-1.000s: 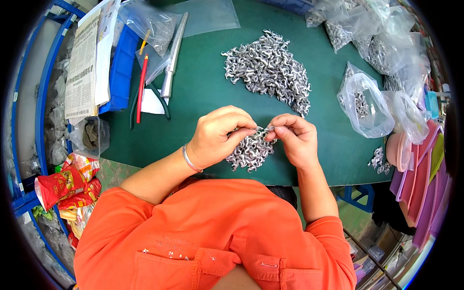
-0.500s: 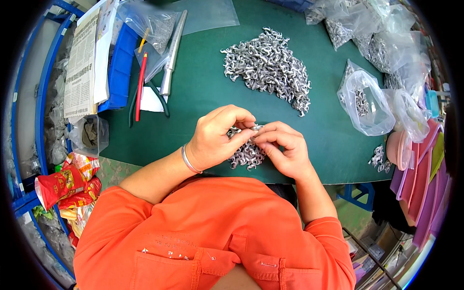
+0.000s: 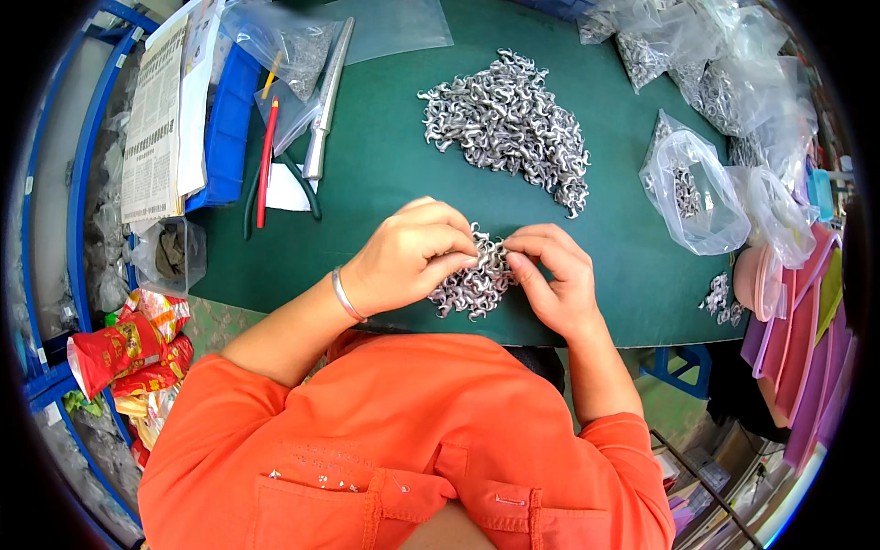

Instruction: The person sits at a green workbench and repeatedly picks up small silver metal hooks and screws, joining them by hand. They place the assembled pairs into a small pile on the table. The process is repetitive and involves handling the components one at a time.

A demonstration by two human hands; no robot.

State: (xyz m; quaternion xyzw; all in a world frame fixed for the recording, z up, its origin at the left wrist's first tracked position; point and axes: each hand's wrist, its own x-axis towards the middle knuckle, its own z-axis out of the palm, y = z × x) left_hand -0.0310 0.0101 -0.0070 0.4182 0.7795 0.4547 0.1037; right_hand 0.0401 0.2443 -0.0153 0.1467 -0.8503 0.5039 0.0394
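Note:
A small pile of silvery, curved metal pieces [image 3: 470, 291] lies near the table's front edge, between my hands. My left hand [image 3: 414, 257], with a metal bangle [image 3: 346, 295] on its wrist, reaches the pile's left side. Its thumb and forefinger are pinched together, and what they hold is too small to name. At the pile's right side my right hand [image 3: 557, 282] has its fingers curled and its thumb close to the fingertips; anything in them cannot be made out. Beyond my hands a larger heap of the same curved metal pieces [image 3: 509, 124] spreads over the green table [image 3: 376, 147].
At the left lie a red pencil [image 3: 268, 165], dark-handled pliers [image 3: 249, 206], a long metal rod [image 3: 328, 110] and a blue tray [image 3: 229, 137] with newspaper [image 3: 158, 137]. On the right stand an opened plastic bag [image 3: 701, 206] with metal parts and several filled bags [image 3: 724, 82].
My hands have drawn apart from where their fingertips met over the small pile. The right hand has shifted slightly right, uncovering more of the pile; the large heap looks unchanged.

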